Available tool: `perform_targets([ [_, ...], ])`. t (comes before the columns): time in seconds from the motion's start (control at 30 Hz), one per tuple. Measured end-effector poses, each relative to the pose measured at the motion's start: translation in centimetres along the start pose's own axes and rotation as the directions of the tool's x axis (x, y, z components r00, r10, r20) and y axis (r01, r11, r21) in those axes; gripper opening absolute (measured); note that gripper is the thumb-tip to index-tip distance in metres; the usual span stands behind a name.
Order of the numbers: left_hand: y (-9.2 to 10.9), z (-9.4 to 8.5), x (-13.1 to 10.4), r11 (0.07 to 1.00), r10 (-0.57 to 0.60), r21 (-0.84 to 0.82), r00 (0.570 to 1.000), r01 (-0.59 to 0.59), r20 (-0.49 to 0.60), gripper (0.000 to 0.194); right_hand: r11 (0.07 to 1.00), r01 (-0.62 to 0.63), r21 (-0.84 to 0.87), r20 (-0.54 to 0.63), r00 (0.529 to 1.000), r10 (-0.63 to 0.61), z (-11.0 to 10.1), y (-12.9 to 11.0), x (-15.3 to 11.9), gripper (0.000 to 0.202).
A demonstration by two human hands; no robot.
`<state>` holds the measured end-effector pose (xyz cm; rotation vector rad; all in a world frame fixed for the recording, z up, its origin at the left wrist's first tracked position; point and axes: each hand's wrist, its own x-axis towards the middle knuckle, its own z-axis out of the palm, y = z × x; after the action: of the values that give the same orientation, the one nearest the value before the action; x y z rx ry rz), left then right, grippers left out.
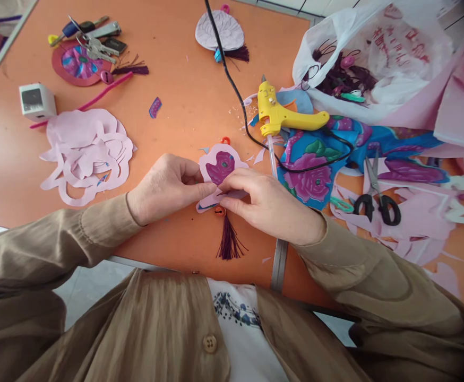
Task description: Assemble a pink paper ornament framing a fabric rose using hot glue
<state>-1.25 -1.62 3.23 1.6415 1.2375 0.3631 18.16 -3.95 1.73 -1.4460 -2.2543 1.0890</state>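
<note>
Between my hands, near the table's front edge, is a pink felt ornament [237, 156] with a purple rose cut-out [220, 167] on its face. A red loop [225, 140] sticks out at its top; an orange bell [220, 211] and a dark purple tassel [229, 240] hang below. My left hand [176, 183] grips the ornament's left side, thumb on its face. Thumb and forefinger of my right hand [258, 199] are pinched at its lower middle, around a small dark bit too hidden to name. The fingers partly cover the ornament's lower half.
A yellow glue gun [291, 118] with a black cord lies right of centre by blue floral fabric [311, 175]. Further right are scissors [375, 191] on pink scraps and a white plastic bag [407, 69]. Pink cut-outs [116, 132], a white cube [36, 101] and keys [96, 45] lie left.
</note>
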Motion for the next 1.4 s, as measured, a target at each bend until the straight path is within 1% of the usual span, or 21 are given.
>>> perform_targets([
  [0.1,-0.3,0.0,0.0,0.994,-0.063,-0.083,0.996,0.068,0.056,0.025,1.0,-0.007,0.027,-0.027,1.0,0.008,0.0,0.3,-0.1,0.018],
  [0.17,-0.3,0.1,-0.1,0.993,-0.083,-0.085,0.995,0.087,0.052,0.024,0.999,-0.017,0.034,-0.035,0.999,0.018,0.0,0.5,-0.1,0.021],
  [0.3,-0.1,0.2,-0.1,0.996,-0.089,-0.019,0.996,0.09,0.013,0.022,0.999,-0.009,0.036,-0.056,0.998,0.011,-0.1,0.9,-0.1,0.019],
  [0.47,-0.2,0.2,0.0,0.995,-0.09,0.053,0.996,0.09,-0.005,0.023,0.999,0.027,0.023,-0.064,0.998,-0.026,-0.3,1.2,0.0,0.02],
  [0.67,-0.8,0.4,0.1,0.994,-0.056,0.094,0.998,0.056,-0.001,0.023,0.999,0.049,0.011,-0.044,0.998,-0.048,-0.5,1.0,-0.1,0.021],
  [0.8,-1.0,0.5,0.0,0.991,-0.053,0.122,0.998,0.051,0.015,0.025,0.998,0.063,0.009,-0.026,0.998,-0.062,-0.6,0.7,-0.1,0.021],
  [1.0,-1.2,0.6,0.0,0.991,-0.041,0.132,0.999,0.038,0.02,0.023,0.998,0.062,-0.025,-0.013,0.998,-0.062,-0.4,0.6,-0.2,0.013],
  [1.2,-1.2,0.6,-0.1,0.991,-0.038,0.132,0.999,0.033,0.037,0.025,0.996,0.071,-0.059,0.02,0.997,-0.07,-0.1,0.5,-0.2,0.026],
  [1.4,-1.1,0.6,-0.1,0.989,-0.066,0.133,0.997,0.06,0.038,0.024,0.992,0.085,-0.094,0.012,0.996,-0.084,0.0,0.7,-0.3,0.027],
])
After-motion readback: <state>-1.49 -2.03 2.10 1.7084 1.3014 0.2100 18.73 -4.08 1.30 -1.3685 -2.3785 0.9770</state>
